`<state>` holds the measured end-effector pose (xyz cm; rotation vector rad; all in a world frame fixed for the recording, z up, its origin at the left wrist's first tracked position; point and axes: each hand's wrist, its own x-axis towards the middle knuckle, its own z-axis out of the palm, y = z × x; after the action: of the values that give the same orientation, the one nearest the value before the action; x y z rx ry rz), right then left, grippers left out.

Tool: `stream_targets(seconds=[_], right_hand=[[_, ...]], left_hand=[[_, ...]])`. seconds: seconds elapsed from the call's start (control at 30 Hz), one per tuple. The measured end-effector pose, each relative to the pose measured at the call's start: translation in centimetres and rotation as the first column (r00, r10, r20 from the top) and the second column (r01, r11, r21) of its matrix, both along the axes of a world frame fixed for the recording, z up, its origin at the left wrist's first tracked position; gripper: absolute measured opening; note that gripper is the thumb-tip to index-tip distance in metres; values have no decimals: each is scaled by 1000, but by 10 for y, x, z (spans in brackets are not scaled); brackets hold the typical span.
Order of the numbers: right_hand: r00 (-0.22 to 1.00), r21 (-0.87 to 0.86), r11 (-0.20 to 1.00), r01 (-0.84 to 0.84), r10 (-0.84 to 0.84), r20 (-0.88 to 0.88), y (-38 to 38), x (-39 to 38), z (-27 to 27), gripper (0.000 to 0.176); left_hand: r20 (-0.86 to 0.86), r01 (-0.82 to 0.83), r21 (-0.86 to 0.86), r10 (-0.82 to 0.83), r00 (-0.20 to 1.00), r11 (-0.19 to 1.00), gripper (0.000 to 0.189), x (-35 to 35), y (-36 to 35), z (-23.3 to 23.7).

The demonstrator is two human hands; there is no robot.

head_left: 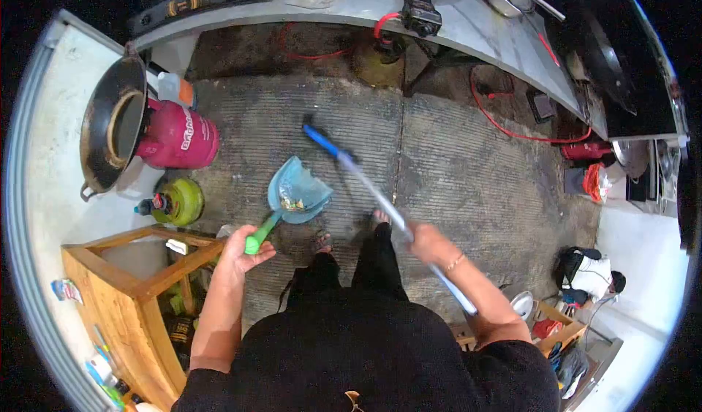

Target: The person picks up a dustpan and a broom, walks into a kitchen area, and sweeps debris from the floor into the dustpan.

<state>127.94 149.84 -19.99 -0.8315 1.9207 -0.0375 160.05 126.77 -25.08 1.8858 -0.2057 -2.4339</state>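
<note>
My left hand (241,251) grips the green handle of a dustpan (315,188), left of my feet. The pan is blue with a chipped front edge, and small bits of litter (291,203) lie in it. Closed around the pale shaft of a broom (373,190) is my right hand (431,244), in front of my right side. The shaft slants forward and left to a blue lower section. A dark, blurred head shows at its far end, over the ridged floor ahead of the dustpan.
Pink (179,135) and green (181,200) gas cylinders stand at left, beside a large wok (112,128). A wooden frame table (117,295) is near my left arm. Ahead runs a metal counter (457,28), with red hoses (504,130) beneath. Boxes (559,331) sit behind right.
</note>
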Motion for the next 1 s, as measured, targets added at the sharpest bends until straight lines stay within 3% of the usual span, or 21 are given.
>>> stream_targets(seconds=[0.03, 0.1, 0.17, 0.2, 0.27, 0.33, 0.4, 0.43, 0.5, 0.63, 0.7, 0.77, 0.8, 0.87, 0.93, 1.0], right_hand=[[992, -27, 1000, -8, 4, -126, -21, -15, 0, 32], [951, -47, 991, -128, 110, -288, -56, -60, -64, 30], [957, 64, 996, -64, 80, -279, -141, -108, -104, 27], [956, 63, 994, -86, 100, -275, -149, -108, -116, 27], [925, -117, 956, -268, 221, -309, -164, -105, -130, 20], [909, 23, 949, -314, 307, -282, -150, -86, -117, 20], [829, -6, 864, -504, 481, -286, -100, -102, -148, 21], [898, 101, 913, -395, 407, -169, -100, -105, -84, 22], [888, 12, 888, -461, 460, 9, -69, -131, -69, 28], [841, -109, 836, -538, 540, -7, -77, -142, -26, 41], [788, -59, 800, -598, 572, -228, -116, -143, -35, 32], [729, -98, 761, -641, 565, -386, -168, -140, -45, 26], [689, -182, 716, -674, 522, -503, -190, -146, -78, 26], [729, -167, 805, -570, 401, -554, -253, -148, -124, 21], [664, -81, 817, -571, 402, -630, -309, -152, -161, 28], [704, -97, 864, -493, 332, -628, -344, -150, -157, 27]], left_hand=[[2, -12, 2, 12, 1000, 1000, 23, -6, 2, -2], [56, -121, -102, 127, 990, 987, 25, -18, 8, -6], [79, -204, -124, 214, 974, 971, 25, -35, 10, -6], [100, -235, -134, 249, 963, 963, 26, -41, 12, -6], [52, -268, -143, 278, 959, 953, 25, -40, 16, -14], [-56, -283, -63, 280, 958, 957, 23, -17, 18, -42], [32, -297, -126, 303, 952, 947, 23, -34, 19, -20], [124, -291, -191, 317, 940, 937, 22, -42, 19, -12], [106, -334, -162, 353, 930, 929, 21, -44, 17, -12], [167, -349, -237, 392, 905, 906, 19, -54, 15, 1], [180, -356, -233, 400, 899, 905, 19, -55, 16, -3], [177, -365, -235, 409, 895, 901, 19, -55, 20, -8], [175, -367, -236, 411, 895, 900, 18, -55, 23, -11], [172, -379, -253, 426, 888, 890, 19, -58, 27, -9], [173, -383, -275, 438, 882, 882, 19, -60, 29, -4], [162, -398, -271, 449, 879, 876, 28, -60, 30, -1]])
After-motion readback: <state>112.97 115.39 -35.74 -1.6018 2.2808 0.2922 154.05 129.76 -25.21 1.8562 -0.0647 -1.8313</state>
